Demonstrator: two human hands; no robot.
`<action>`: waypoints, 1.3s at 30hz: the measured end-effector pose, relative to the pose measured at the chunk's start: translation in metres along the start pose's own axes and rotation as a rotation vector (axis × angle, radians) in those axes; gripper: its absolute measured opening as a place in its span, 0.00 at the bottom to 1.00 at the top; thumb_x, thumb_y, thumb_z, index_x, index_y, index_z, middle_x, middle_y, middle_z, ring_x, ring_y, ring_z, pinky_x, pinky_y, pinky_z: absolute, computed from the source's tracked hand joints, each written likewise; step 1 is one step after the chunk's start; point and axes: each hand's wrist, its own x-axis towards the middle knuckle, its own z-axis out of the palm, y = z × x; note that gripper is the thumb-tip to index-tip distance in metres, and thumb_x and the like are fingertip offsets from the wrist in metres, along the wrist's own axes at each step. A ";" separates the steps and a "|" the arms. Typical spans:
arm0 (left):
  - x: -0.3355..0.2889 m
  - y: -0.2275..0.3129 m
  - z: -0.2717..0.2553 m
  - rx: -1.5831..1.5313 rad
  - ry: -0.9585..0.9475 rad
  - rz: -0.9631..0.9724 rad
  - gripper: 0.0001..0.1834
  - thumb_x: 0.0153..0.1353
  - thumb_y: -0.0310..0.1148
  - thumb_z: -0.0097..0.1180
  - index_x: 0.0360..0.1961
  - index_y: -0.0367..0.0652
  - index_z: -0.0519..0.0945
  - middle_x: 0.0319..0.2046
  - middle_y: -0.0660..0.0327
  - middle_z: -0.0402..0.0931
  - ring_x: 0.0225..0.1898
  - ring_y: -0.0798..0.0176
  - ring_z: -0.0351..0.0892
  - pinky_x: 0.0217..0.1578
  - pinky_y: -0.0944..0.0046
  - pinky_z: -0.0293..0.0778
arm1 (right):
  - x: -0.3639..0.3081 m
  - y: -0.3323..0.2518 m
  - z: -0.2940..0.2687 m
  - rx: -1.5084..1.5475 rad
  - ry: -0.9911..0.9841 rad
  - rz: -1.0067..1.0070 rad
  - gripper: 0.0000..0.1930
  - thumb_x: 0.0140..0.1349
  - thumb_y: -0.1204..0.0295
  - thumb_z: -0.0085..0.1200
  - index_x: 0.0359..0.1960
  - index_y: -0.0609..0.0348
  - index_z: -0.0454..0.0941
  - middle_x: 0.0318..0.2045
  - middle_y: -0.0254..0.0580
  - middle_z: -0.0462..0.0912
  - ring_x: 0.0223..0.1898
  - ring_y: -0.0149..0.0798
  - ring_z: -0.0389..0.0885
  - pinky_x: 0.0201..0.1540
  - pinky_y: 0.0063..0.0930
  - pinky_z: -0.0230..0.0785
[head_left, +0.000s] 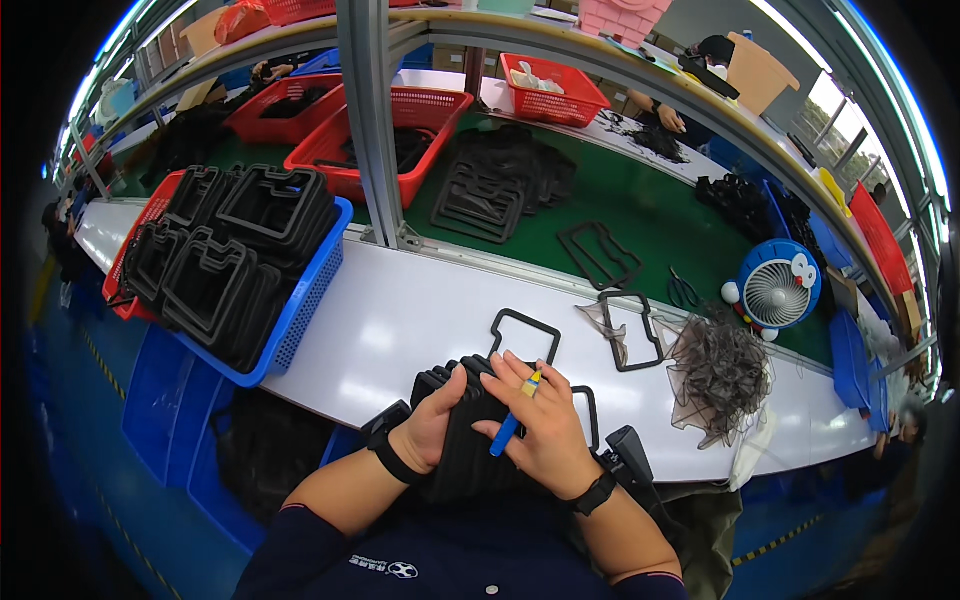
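A thick stack of black frame-shaped rubber gaskets (467,440) stands between my hands, close to my body. My left hand (432,425) grips its left side, thumb pointing up. Over the stack's right side lies my right hand (548,430), holding a slim pen-shaped tool (507,432), blue with a yellow end, between thumb and fingers. What its tip looks like, I cannot make out. Just beyond the stack, a single black gasket (527,318) lies on the white table (390,300). Part of another gasket (590,412) shows beside my right hand.
A blue basket (300,312) heaped with gaskets stands left. To the right are a gasket with thin flash (633,335), a pile of dark scraps (722,370), scissors (683,288) and a small blue fan (778,285). A metal post (368,120) rises ahead, near red baskets (440,105).
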 end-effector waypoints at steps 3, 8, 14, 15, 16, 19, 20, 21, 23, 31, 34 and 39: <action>0.000 -0.002 -0.006 -0.065 -0.147 -0.011 0.37 0.73 0.62 0.37 0.70 0.45 0.63 0.65 0.51 0.69 0.66 0.52 0.70 0.64 0.50 0.70 | 0.001 0.009 0.007 -0.021 0.056 -0.052 0.23 0.58 0.67 0.67 0.55 0.57 0.78 0.60 0.48 0.79 0.64 0.46 0.74 0.68 0.46 0.57; 0.002 -0.002 0.008 -0.124 -0.078 -0.066 0.36 0.76 0.58 0.33 0.71 0.42 0.61 0.65 0.52 0.68 0.67 0.54 0.69 0.67 0.53 0.65 | 0.001 0.023 0.006 0.251 0.017 0.043 0.24 0.56 0.71 0.69 0.56 0.56 0.78 0.61 0.48 0.79 0.67 0.48 0.72 0.70 0.49 0.55; 0.004 -0.001 0.017 0.104 -0.047 0.017 0.38 0.75 0.60 0.32 0.73 0.41 0.58 0.67 0.52 0.66 0.68 0.56 0.67 0.69 0.54 0.63 | 0.003 -0.003 -0.007 0.149 -0.113 0.052 0.31 0.54 0.67 0.70 0.62 0.54 0.74 0.68 0.52 0.70 0.72 0.53 0.62 0.74 0.53 0.46; 0.005 -0.001 0.019 0.103 -0.050 0.014 0.38 0.75 0.60 0.32 0.73 0.41 0.58 0.67 0.52 0.66 0.68 0.56 0.67 0.69 0.54 0.63 | 0.004 -0.003 -0.006 0.159 -0.114 0.056 0.29 0.56 0.68 0.68 0.61 0.55 0.74 0.68 0.52 0.69 0.72 0.52 0.62 0.74 0.53 0.45; 0.006 -0.001 0.021 0.154 -0.023 0.024 0.38 0.75 0.60 0.32 0.73 0.41 0.57 0.66 0.53 0.67 0.68 0.57 0.68 0.68 0.55 0.64 | 0.003 0.000 -0.004 0.156 -0.113 0.057 0.29 0.56 0.68 0.68 0.61 0.55 0.74 0.68 0.52 0.69 0.72 0.52 0.62 0.74 0.53 0.45; 0.006 0.000 0.012 0.175 -0.103 0.015 0.38 0.75 0.61 0.32 0.73 0.42 0.58 0.64 0.54 0.70 0.66 0.60 0.69 0.66 0.57 0.67 | 0.002 0.008 0.006 0.158 -0.064 0.038 0.26 0.56 0.70 0.66 0.57 0.56 0.76 0.67 0.52 0.71 0.71 0.52 0.64 0.74 0.54 0.46; 0.006 0.000 0.005 0.142 -0.211 -0.003 0.38 0.75 0.61 0.33 0.72 0.42 0.59 0.62 0.55 0.71 0.65 0.61 0.71 0.65 0.57 0.68 | 0.001 0.007 0.010 0.141 -0.001 0.032 0.22 0.57 0.71 0.65 0.55 0.56 0.77 0.64 0.52 0.74 0.69 0.53 0.67 0.73 0.53 0.49; 0.007 -0.001 -0.001 0.142 -0.211 -0.001 0.38 0.75 0.61 0.33 0.72 0.42 0.59 0.62 0.55 0.71 0.65 0.61 0.71 0.65 0.57 0.68 | 0.001 0.007 0.014 0.125 0.063 0.027 0.19 0.59 0.73 0.64 0.52 0.57 0.78 0.61 0.52 0.78 0.67 0.53 0.70 0.72 0.52 0.52; 0.008 -0.004 -0.008 0.152 -0.206 0.018 0.38 0.74 0.62 0.33 0.70 0.40 0.63 0.59 0.56 0.74 0.62 0.61 0.74 0.62 0.58 0.71 | 0.003 0.011 0.019 0.145 0.124 0.052 0.15 0.60 0.74 0.63 0.49 0.58 0.79 0.58 0.52 0.80 0.65 0.53 0.73 0.71 0.50 0.56; 0.001 0.001 0.006 -0.006 -0.062 -0.046 0.42 0.71 0.65 0.36 0.69 0.37 0.64 0.62 0.50 0.72 0.62 0.53 0.74 0.63 0.52 0.70 | -0.010 0.011 -0.010 0.412 0.152 0.218 0.09 0.61 0.77 0.64 0.43 0.61 0.81 0.54 0.54 0.83 0.66 0.54 0.73 0.66 0.42 0.66; 0.005 0.001 0.013 0.061 0.019 -0.010 0.43 0.72 0.65 0.35 0.70 0.37 0.61 0.65 0.49 0.69 0.65 0.52 0.71 0.65 0.51 0.68 | -0.011 -0.004 -0.008 0.253 0.023 0.186 0.18 0.57 0.75 0.67 0.48 0.60 0.77 0.64 0.60 0.73 0.72 0.58 0.63 0.69 0.45 0.59; 0.005 -0.001 0.008 0.137 0.056 0.029 0.43 0.72 0.64 0.35 0.71 0.36 0.61 0.65 0.49 0.68 0.66 0.53 0.70 0.65 0.53 0.70 | -0.014 -0.003 0.007 0.146 0.052 0.171 0.21 0.54 0.73 0.68 0.48 0.59 0.74 0.69 0.60 0.66 0.72 0.61 0.60 0.69 0.50 0.58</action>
